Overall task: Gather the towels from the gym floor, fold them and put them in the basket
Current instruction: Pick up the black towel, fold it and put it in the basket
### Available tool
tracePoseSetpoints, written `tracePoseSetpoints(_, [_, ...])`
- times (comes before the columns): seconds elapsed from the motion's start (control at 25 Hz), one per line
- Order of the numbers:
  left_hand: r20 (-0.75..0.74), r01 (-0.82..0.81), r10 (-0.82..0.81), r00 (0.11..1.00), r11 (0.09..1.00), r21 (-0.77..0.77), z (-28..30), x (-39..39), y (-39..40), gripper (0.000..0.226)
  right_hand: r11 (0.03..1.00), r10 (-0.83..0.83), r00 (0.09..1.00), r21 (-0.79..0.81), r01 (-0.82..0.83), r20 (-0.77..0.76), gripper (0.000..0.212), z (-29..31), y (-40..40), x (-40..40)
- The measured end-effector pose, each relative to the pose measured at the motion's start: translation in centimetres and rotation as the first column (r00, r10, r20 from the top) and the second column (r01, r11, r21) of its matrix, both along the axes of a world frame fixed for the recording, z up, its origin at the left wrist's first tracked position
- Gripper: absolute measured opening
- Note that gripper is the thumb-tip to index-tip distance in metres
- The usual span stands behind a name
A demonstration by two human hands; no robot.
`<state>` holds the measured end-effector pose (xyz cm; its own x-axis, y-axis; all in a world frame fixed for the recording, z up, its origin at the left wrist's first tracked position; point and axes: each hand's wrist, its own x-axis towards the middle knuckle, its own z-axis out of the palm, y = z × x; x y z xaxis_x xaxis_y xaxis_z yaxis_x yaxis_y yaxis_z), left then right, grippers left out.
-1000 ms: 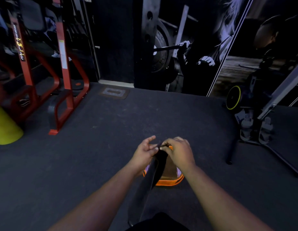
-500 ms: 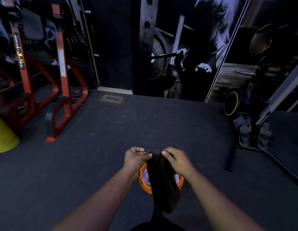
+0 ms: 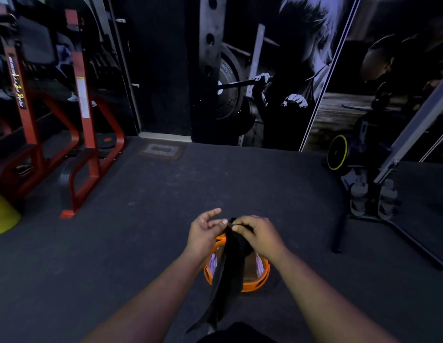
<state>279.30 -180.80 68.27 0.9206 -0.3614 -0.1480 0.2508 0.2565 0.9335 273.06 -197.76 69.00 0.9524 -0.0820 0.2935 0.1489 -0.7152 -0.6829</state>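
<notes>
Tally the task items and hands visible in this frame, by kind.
Black towel, held up over the basket: 1
Orange basket: 1
Hands, left hand and right hand: 2
Total: 4

The gym is dim, with a cool violet cast. The dark floor (image 3: 141,243) soaks up light and shows only faint shadows. Wide-angle bending curves the red rack (image 3: 84,134) at the left edge, and corners look soft and murky.
</notes>
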Motion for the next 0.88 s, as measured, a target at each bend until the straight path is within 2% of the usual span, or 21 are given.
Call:
tracePoseSetpoints(0.12, [0.001, 0.014, -0.014, 1.0, 1.0, -0.011, 0.0, 0.2, 0.0, 0.042, 0.999, 0.033, 0.999, 0.034, -0.033, -0.015, 0.006, 0.2, 0.1, 0.1])
tracePoseSetpoints(0.32, [-0.02, 0.095, -0.096, 0.995, 0.994, -0.046, 0.2, -0.1, -0.2, 0.051, 0.97, -0.198, 0.979, -0.156, 0.189, -0.048, 0.015, 0.1, 0.3, 0.6])
tracePoseSetpoints(0.48, [0.022, 0.139, -0.139, 0.99, 0.99, 0.002, 0.8, 0.3, 0.4, 0.064, 0.926, -0.31, 0.949, -0.243, 0.29, -0.049, 0.03, 0.9, 0.2, 0.9])
tracePoseSetpoints(0.6, [0.077, 0.179, -0.186, 0.979, 0.979, 0.095, 0.7, 1.3, 1.0, 0.061, 0.931, -0.239, 0.964, -0.309, 0.193, -0.117, 0.041, 0.8, -1.1, 1.0])
tracePoseSetpoints(0.68, [0.129, 0.119, -0.145, 0.981, 0.974, 0.193, 0.7, 2.2, 1.7, 0.054, 0.903, -0.175, 0.951, -0.426, 0.052, -0.255, 0.044, 0.4, -2.7, 0.6])
tracePoseSetpoints(0.8, [0.203, -0.044, -0.018, 0.979, 0.953, 0.299, 0.5, 4.3, 3.1, 0.038, 0.77, -0.232, 0.86, -0.626, -0.124, -0.456, 0.049, -0.1, -5.7, -0.9])
tracePoseSetpoints(0.88, [0.328, -0.106, -0.055, 0.943, 0.886, 0.451, 0.2, 5.3, 3.6, 0.033, 0.693, -0.314, 0.863, -0.717, -0.077, -0.396, 0.047, -0.5, -6.9, -1.8])
